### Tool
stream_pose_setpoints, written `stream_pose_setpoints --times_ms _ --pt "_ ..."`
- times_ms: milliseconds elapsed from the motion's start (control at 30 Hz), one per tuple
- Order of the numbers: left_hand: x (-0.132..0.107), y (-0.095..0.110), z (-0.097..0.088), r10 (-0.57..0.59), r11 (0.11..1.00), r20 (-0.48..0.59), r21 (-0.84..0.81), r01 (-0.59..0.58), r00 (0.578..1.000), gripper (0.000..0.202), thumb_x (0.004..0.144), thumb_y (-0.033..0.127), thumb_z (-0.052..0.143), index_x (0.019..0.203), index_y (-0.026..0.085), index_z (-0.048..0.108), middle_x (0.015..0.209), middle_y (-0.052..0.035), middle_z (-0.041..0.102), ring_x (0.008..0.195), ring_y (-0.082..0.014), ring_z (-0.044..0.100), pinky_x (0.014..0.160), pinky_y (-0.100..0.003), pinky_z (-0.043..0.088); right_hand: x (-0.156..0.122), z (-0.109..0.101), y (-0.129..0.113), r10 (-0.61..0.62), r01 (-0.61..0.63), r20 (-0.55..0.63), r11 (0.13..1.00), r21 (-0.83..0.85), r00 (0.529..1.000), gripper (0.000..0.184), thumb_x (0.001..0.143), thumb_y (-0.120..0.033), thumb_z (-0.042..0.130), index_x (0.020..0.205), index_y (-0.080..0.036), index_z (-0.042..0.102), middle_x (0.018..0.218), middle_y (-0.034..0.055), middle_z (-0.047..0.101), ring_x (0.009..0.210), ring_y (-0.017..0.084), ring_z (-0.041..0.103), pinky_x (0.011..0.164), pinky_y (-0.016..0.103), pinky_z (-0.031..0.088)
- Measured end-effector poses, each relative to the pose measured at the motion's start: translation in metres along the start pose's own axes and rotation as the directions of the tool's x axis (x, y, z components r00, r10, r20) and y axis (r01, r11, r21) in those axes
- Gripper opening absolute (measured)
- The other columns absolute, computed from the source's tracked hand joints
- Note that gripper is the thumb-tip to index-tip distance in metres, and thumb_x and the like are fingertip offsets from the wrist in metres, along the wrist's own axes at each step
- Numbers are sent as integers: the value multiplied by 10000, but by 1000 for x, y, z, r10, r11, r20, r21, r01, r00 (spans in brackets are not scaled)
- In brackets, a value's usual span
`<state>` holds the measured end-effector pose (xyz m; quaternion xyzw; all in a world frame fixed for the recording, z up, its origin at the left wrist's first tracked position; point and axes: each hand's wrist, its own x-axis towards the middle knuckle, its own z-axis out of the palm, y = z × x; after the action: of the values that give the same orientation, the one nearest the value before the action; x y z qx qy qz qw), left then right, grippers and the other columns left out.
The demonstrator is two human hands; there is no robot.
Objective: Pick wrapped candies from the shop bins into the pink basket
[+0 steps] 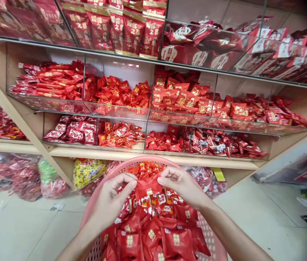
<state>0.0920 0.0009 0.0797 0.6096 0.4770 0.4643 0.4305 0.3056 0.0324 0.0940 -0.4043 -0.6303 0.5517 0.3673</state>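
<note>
Between my two hands a small red packet (149, 186) with a gold emblem is stretched level over a pink basket (90, 204). My left hand (115, 197) pinches its left corner between thumb and fingers. At the opposite corner, my right hand (182, 185) grips it the same way. Below lie many red packets (152, 233) with gold emblems, filling the near part of the basket. Smaller red-wrapped sweets (144, 168) sit toward the basket's far rim. The basket's wall is perforated with round holes.
Ahead stands a wooden shelf (131, 155) with clear-walled bins of red sweets (123, 90) and larger packets (99, 27). Under it, plastic bags of sweets (24, 174) and a yellow bag (89, 172) rest near the tiled floor (28, 224).
</note>
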Motion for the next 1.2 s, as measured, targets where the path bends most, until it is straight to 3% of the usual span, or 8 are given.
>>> stream_pose_setpoints --times_ms 200,333,400,500,667,800,1000,1200 --pt "-1 3 5 -105 981 -35 -166 98 994 195 777 338 563 713 155 576 770 -3 577 735 -110 526 667 -204 460 -4 8 -1 57 -53 -50 996 73 997 265 747 -412 621 700 -171 524 636 -32 510 584 83 484 575 216 441" --pt "-2 0 3 -270 888 43 -376 266 962 191 748 329 612 704 150 562 695 32 520 634 -62 508 595 -169 477 -12 7 10 -103 85 -102 982 -167 989 223 880 -363 432 990 -198 535 868 33 589 749 132 584 656 274 521" --pt "-2 -4 0 -354 805 102 -472 358 930 175 734 300 637 716 150 549 668 43 519 593 -42 511 581 -150 470 -18 6 16 -320 264 -52 853 -451 946 307 901 -272 393 1200 -243 456 1133 81 546 979 175 564 813 346 504" --pt "-2 -8 -1 -428 684 196 -567 458 882 167 716 259 662 748 149 541 690 21 580 605 -62 569 596 -180 490 -26 4 19 -556 470 165 468 -748 815 452 871 -174 453 1307 -268 378 1338 95 397 1218 213 399 978 407 399" --pt "-3 -8 3 -462 608 273 -595 526 844 179 685 214 688 763 145 542 700 1 626 620 -89 615 592 -200 516 -30 4 12 -686 594 351 148 -791 638 477 815 -119 553 1264 -226 432 1207 95 535 1152 206 455 945 411 412" --pt "-7 -6 5 -485 644 296 -515 566 822 201 686 277 680 758 153 539 663 23 596 577 -93 614 543 -204 518 -30 8 9 -707 638 299 273 -720 640 363 827 -85 513 1168 -208 515 994 55 638 925 163 560 818 352 458" --pt "-9 -5 3 -260 929 107 -244 279 960 246 790 396 535 848 164 593 888 -29 621 874 -151 602 776 -274 504 -31 19 9 -398 327 -37 801 -501 917 200 869 -218 481 704 -176 584 671 -1 542 626 106 501 592 222 402" --pt "-8 -8 4 -119 985 85 -119 128 989 169 764 327 592 778 164 635 829 -12 654 785 -119 583 753 -218 453 -33 23 13 -172 148 -52 941 -303 984 314 849 -321 506 576 -170 477 589 -31 411 576 93 385 565 216 331"
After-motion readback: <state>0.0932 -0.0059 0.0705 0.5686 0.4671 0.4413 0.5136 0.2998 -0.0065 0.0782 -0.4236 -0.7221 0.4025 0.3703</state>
